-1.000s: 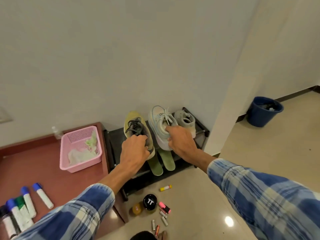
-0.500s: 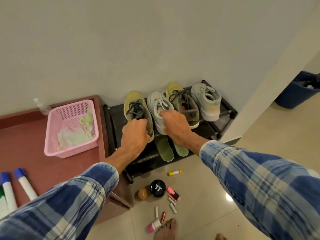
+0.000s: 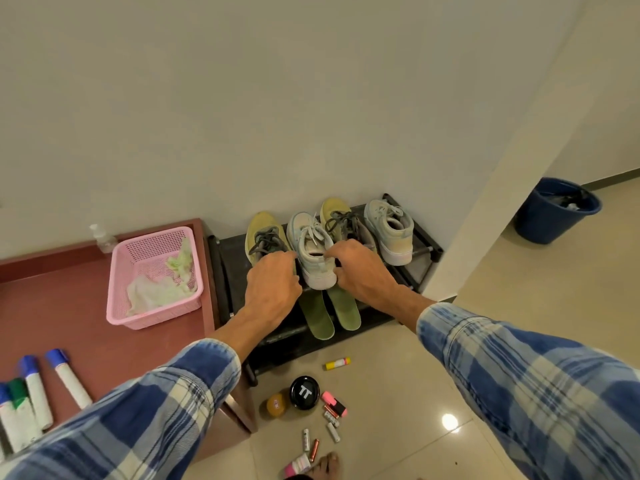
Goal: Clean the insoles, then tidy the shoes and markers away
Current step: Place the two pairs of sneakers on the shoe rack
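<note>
Table (image 3: 52, 299) is sitting on my left, with the black rack (image 3: 230, 271) right beside it against the wall. The blue bin (image 3: 554, 220) is off to the right, well apart, holding rubbish I can't make out. The pink basket (image 3: 119, 292) on the table is holding crumpled white and green cloths.

Four shoes are standing on the rack, heels toward me. My left hand (image 3: 272, 289) is curling over the heel of the yellow shoe (image 3: 265, 233) at the far left. My right hand (image 3: 363, 271) is pinching the heel collar of the pale shoe (image 3: 313, 251) next to it, as far as I can tell. The other two shoes (image 3: 389, 232) are sitting untouched to the right.

The bit that matters: the two green insoles (image 3: 317, 317) are lying side by side on the rack just below the pale shoe's heel, between my wrists. Their long axis is pointing from the wall toward me. Each hand is about equally near, one insole apiece. I'm guessing they're next, so I'm planning to let go and drop straight down.

The markers (image 3: 69, 379) are lying on the table's near corner, behind my left sleeve. More pens (image 3: 337, 363) and batteries (image 3: 306, 439) are lying scattered on the floor by my foot.
</note>
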